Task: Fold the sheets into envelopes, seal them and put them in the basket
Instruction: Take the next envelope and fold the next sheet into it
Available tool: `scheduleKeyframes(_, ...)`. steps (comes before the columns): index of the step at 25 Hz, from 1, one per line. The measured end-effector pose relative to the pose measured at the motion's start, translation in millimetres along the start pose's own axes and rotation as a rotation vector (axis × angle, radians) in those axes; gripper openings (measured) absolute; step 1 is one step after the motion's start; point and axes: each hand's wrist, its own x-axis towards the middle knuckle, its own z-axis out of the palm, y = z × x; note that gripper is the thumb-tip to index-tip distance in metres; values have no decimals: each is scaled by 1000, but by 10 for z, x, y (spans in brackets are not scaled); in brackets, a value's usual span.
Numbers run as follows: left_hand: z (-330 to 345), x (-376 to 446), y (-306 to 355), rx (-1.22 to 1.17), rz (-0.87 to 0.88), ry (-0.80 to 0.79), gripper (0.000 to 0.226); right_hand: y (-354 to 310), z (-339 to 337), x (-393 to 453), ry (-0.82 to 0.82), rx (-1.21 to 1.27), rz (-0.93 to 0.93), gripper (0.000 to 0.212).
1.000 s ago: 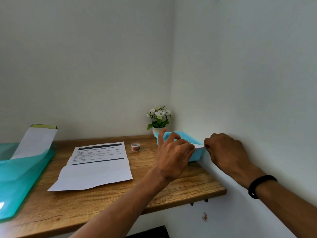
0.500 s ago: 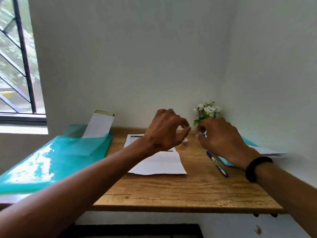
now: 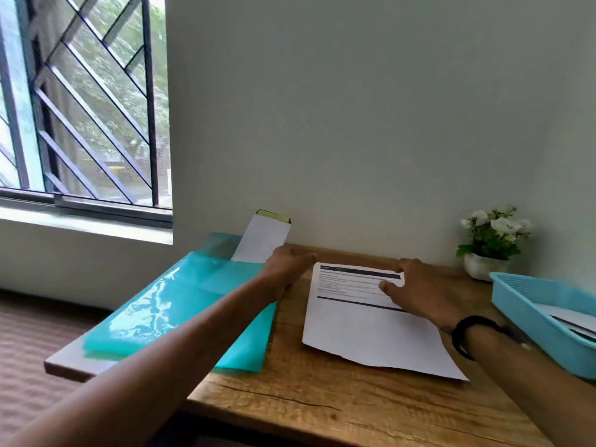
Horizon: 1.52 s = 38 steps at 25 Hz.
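Seen from the head camera, a white printed paper sheet with dark header bars (image 3: 371,321) lies flat on the wooden desk (image 3: 322,401), near its back edge and right of its middle. The right hand (image 3: 419,291) rests on the sheet's far right part, fingers spread and fairly straight, pressing the paper down rather than gripping it; a black band circles that wrist. The left hand (image 3: 287,269) sits just beside the sheet's far left corner, fingers loosely extended toward it; whether they touch the paper I cannot tell. Beneath that forearm a translucent teal plastic folder (image 3: 180,311) covers the desk's left end, with a white envelope (image 3: 264,240) leaning up behind it. At the right edge stands a light blue plastic mesh basket (image 3: 529,304) holding white paper.
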Motion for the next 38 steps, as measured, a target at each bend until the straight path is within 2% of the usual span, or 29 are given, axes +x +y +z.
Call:
scheduleKeyframes(2, -4, 46, 26, -154, -122, -40, 19, -4, 52, 6, -63, -4, -11, 33)
scheduleKeyframes(4, 50, 88, 67, -344, -199, -74, 17, 63, 118, 2, -82, -50, 13, 45)
scheduleKeyframes(7, 84, 122, 98, -536, -229, -96, 19, 186, 217, 4, -77, -142, 25, 53)
scheduleKeyframes(12, 171, 215, -80, -444, -186, -127, 27, 380, 395, -50, -4, -113, -5, 55)
scheduleKeyframes(15, 270, 203, -159, -442, -91, -163, 28, 427, 366, -31, -4, 76, -1, 65)
scheduleKeyframes(19, 317, 173, -145, -451, -16, -108, 28, 518, 268, 33, 47, 385, 46, 79)
scheduleKeyframes(25, 239, 186, -179, -445, -23, -107, 24, 613, 113, 166, 82, 902, 210, 55)
scheduleKeyframes(30, 277, 222, -173, -415, 1, -92, 23, 671, 59, 232, 70, 1048, 297, 31)
scheduleKeyframes(38, 302, 330, -219, -443, -8, -45, 17, 725, 29, 258, 12, 1243, 351, 25)
